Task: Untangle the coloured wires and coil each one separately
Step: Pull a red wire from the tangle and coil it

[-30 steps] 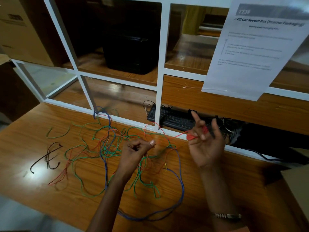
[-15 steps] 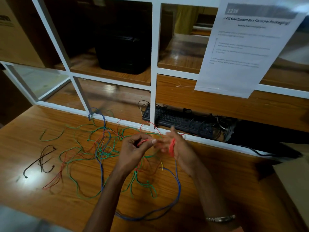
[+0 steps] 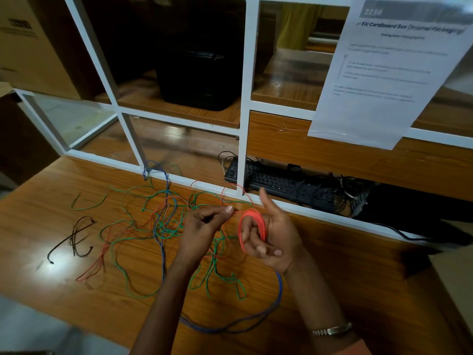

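Note:
A tangle of green (image 3: 122, 265), blue (image 3: 256, 321) and red wires (image 3: 94, 265) lies spread on the wooden desk (image 3: 64, 298). My right hand (image 3: 276, 234) is palm up above it, with a red wire coil (image 3: 253, 224) wound around its fingers. My left hand (image 3: 204, 224) pinches the free run of that red wire just left of the coil. A short black wire (image 3: 76, 237) lies apart at the left, and a short green piece (image 3: 88, 204) lies behind it.
A white-framed glass partition (image 3: 242, 139) stands along the desk's far edge. Behind it are a black keyboard (image 3: 279, 183) with cables, a black box (image 3: 199, 62) on a shelf and a taped paper sheet (image 3: 389, 70). A cardboard box (image 3: 33, 47) stands far left.
My right hand went from raised with fingers spread, turned in toward the left hand, then opened palm up with more red turns around its fingers. The left hand kept pinching the red wire.

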Action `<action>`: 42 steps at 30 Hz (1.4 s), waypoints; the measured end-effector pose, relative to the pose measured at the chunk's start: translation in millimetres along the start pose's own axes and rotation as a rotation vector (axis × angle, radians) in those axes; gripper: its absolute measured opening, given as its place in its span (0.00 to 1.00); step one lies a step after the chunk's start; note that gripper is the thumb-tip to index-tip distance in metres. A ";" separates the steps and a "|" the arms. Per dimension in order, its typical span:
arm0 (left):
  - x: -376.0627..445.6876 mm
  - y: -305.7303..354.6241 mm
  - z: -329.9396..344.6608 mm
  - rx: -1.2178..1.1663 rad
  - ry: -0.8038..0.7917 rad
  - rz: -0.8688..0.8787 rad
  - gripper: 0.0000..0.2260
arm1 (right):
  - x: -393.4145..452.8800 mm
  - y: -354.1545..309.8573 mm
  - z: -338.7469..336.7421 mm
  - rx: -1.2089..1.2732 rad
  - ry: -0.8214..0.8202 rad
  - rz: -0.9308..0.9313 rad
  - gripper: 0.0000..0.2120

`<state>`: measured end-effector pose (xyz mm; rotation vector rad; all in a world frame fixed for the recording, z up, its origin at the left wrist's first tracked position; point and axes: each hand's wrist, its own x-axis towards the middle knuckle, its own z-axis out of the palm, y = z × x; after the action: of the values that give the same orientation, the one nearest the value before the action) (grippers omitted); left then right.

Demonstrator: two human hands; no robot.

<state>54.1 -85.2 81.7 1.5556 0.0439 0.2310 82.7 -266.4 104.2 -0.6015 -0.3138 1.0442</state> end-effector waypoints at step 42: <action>6.5 -0.7 3.9 0.230 -0.077 0.063 0.23 | -23.8 -22.5 -3.6 0.202 -0.146 -0.344 0.47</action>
<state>61.2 -87.9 81.8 1.7953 -0.0403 0.2219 89.2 -296.5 115.7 -0.2763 -0.4175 0.7759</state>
